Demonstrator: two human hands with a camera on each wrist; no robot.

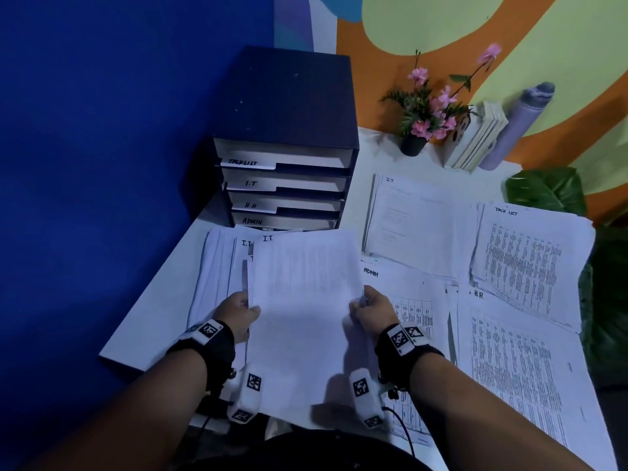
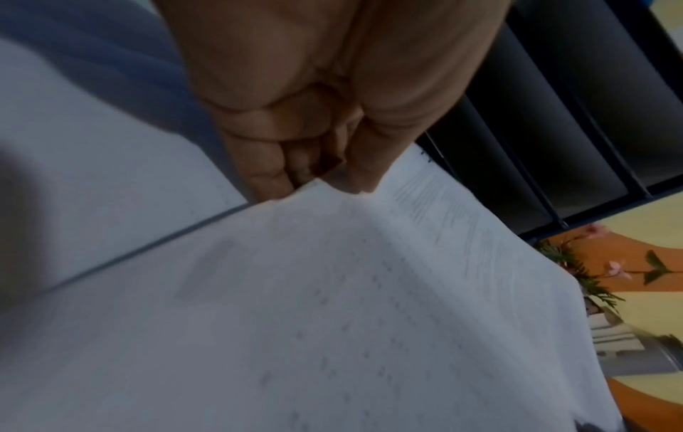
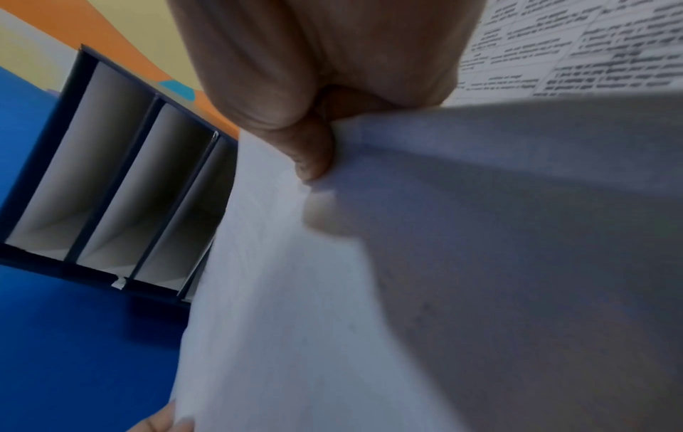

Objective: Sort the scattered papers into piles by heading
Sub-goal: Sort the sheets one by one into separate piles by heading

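A sheet headed "I.T" [image 1: 306, 300] is lifted above the desk between both hands. My left hand [image 1: 238, 311] pinches its left edge, thumb on top, and the left wrist view shows the sheet [image 2: 332, 307] under that left hand [image 2: 317, 178]. My right hand [image 1: 370, 309] pinches the right edge; the right wrist view has the right hand [image 3: 314, 163] on the sheet [image 3: 369, 292]. Under the sheet lies a scattered stack [image 1: 217, 270] with another "I.T" heading. Sorted piles lie to the right: I.T [image 1: 418, 219], Task List [image 1: 530, 263], Admin [image 1: 407, 300], H.R [image 1: 516, 362].
A dark blue drawer unit [image 1: 285, 158] labelled Tasklist, I.T, H.R and Admin stands at the back left of the white desk [image 1: 153, 321]. A potted pink flower [image 1: 424, 113], leaning books [image 1: 479, 137] and a grey bottle [image 1: 520, 124] line the back wall. Green leaves [image 1: 547, 188] sit at right.
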